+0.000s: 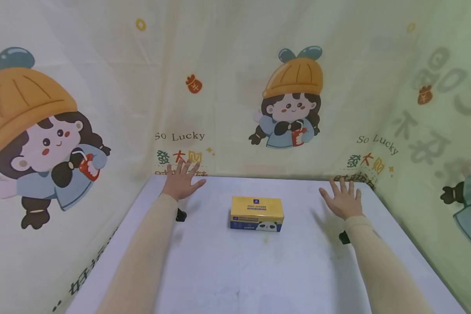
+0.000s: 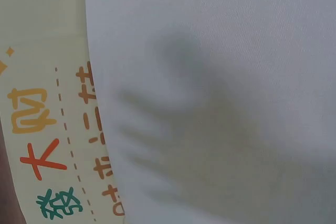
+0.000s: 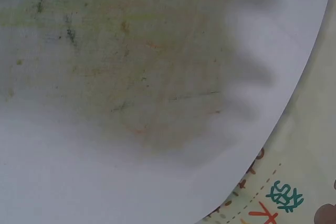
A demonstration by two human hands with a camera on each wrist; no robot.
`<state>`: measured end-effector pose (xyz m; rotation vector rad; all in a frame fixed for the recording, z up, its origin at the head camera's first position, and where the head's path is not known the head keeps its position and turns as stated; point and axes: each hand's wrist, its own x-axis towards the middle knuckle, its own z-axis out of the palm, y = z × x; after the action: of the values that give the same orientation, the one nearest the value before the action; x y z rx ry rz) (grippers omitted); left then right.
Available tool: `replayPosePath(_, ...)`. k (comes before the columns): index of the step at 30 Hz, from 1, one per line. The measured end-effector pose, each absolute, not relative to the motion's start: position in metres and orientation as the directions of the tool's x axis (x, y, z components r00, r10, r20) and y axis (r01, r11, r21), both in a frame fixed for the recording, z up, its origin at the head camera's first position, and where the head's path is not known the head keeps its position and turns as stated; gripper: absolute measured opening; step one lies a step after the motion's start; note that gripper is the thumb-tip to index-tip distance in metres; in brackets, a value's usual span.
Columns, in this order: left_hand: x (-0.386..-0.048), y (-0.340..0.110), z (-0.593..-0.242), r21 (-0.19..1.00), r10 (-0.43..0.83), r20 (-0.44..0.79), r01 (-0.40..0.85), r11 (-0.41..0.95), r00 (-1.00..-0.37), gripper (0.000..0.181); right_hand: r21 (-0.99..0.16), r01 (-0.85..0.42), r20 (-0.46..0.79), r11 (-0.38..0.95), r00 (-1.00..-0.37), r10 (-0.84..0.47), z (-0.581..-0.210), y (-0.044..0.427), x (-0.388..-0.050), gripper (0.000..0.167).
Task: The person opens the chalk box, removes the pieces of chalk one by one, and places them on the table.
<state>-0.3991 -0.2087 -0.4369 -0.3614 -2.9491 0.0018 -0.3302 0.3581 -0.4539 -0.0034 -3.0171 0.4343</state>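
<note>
left hand (image 1: 181, 183) and right hand (image 1: 344, 201), both spread and holding nothing, hover to either side of the yellow box (image 1: 257, 213), which sits on the tabletop (image 1: 220, 270); if one met it first, that uneven push could skew it.

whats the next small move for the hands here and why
Probably ease the left hand and the right hand inward toward the yellow box: both are spread and hold nothing, one on either side of it, neither touching it.
</note>
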Motion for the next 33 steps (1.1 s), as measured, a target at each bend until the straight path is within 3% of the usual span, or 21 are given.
replayPosePath(7, -0.397, -0.2, -0.436, 0.015, 0.275, 0.143, 0.28, 0.96, -0.951, 0.087, -0.284, -0.021, 0.105, 0.959, -0.994, 0.01, -0.46, 0.349, -0.333, 0.094)
replayPosePath(21, -0.388, -0.148, -0.439, 0.016, 0.397, 0.153, 0.404, 0.914, -0.905, 0.077, -0.342, -0.217, 0.294, 0.914, -0.949, -0.115, -0.464, 0.314, -0.342, 0.077)
replayPosePath(33, -0.36, -0.12, -0.46, 0.129, 0.486, 0.194, 0.513, 0.849, -0.852, 0.072, -0.343, -0.28, 0.256, 0.897, -0.946, -0.197, -0.475, 0.285, -0.327, 0.069)
